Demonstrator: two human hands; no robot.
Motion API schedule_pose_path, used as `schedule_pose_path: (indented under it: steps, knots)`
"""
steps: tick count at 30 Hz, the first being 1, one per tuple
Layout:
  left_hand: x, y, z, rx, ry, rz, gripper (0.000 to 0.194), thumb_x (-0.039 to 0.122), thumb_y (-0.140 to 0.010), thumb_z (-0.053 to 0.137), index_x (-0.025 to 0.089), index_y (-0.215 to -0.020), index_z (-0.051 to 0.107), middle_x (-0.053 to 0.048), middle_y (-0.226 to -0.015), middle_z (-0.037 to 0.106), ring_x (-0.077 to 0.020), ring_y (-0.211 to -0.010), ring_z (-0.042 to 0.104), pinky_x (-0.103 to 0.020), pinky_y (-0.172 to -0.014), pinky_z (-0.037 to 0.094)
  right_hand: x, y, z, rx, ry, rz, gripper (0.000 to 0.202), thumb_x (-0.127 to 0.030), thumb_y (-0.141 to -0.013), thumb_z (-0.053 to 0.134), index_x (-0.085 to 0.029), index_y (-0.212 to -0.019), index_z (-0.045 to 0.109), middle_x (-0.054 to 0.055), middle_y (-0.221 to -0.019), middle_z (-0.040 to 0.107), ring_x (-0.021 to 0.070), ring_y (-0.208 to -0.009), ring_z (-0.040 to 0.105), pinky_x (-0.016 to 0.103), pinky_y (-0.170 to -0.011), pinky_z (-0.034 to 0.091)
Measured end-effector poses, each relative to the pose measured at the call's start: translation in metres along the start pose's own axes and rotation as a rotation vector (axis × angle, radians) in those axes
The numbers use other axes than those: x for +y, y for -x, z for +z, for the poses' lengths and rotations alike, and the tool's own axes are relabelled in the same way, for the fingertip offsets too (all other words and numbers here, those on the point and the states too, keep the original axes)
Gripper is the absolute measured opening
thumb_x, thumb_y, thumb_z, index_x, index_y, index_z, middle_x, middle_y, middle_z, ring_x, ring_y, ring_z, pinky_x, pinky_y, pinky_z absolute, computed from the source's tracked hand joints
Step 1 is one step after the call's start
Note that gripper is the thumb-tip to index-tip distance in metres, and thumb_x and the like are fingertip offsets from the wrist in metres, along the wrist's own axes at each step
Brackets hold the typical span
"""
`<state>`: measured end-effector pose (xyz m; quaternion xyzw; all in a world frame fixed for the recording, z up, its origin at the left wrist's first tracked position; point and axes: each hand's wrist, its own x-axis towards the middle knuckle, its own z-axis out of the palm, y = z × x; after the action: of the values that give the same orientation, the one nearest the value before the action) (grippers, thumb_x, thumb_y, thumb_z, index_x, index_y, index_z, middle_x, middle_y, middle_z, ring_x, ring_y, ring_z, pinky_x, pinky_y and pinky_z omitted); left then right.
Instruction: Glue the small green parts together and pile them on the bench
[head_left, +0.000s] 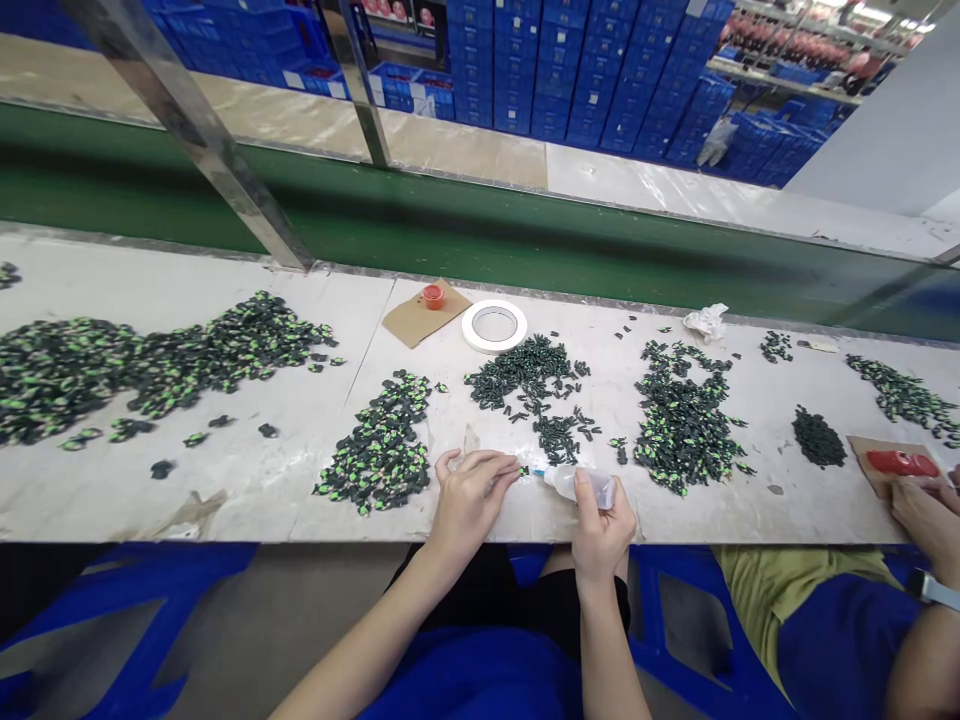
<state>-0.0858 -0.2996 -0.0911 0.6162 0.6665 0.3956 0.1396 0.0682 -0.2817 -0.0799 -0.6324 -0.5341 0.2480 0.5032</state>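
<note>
- The person's left hand (pixel 476 495) is low in the middle of the frame, over the long white table (pixel 247 485). Its fingers are bent and close together, with the tips at a small black and green piece (pixel 525 470). The piece is tiny here, so one cannot tell if the fingers pinch it or just touch it.
- The right hand (pixel 604 525) is just right of the lower middle. Its thumb and fingers are wrapped round a clear, soft-looking plastic bottle (pixel 592 488) with a blue tip.
- The bottle lies tilted on its side in the hand, and its blue tip points left, right beside the small piece.
- A heap of black and green bits (pixel 379 450) sits left of the left hand.
- A pile of little dark rods (pixel 525 372) is above both hands, near the middle.
- A round white ring-shaped roll (pixel 495 347) lies just above the rods.
- Left of the roll, a small red round pot (pixel 433 296) stands on a flat brown card (pixel 412 326).
- Another black and green heap (pixel 681 430) is right of the bottle.
- At the right edge, another person's hand (pixel 926 515) is by a red thing (pixel 900 462).
</note>
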Motion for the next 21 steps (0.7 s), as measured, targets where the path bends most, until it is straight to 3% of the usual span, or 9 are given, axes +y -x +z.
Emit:
schedule_pose_path:
  steps: [16, 21]
  knots:
    - [-0.001, 0.001, 0.001, -0.003, -0.001, -0.007, 0.011, 0.026, -0.086, 0.061, 0.027, -0.086, 0.072, -0.003, -0.088, 0.077, -0.0216, -0.086, 0.068, -0.046, -0.099, 0.028, 0.004, 0.0, 0.0, 0.014, -0.119, 0.062, 0.039, -0.046, -0.076, 0.065, -0.02, -0.056, 0.045, -0.006, -0.048, 0.043, 0.0096, -0.047, 0.04, 0.022, -0.045, 0.034]
    - [-0.003, 0.0, -0.001, -0.063, 0.036, -0.032, 0.01, 0.025, -0.084, 0.063, 0.027, -0.089, 0.071, -0.003, -0.091, 0.077, -0.0229, -0.09, 0.068, -0.049, -0.099, 0.028, 0.011, -0.004, -0.004, 0.24, -0.42, 0.127, 0.03, -0.045, -0.079, 0.059, -0.018, -0.07, 0.053, -0.002, -0.06, 0.05, 0.0113, -0.05, 0.048, 0.023, -0.045, 0.039]
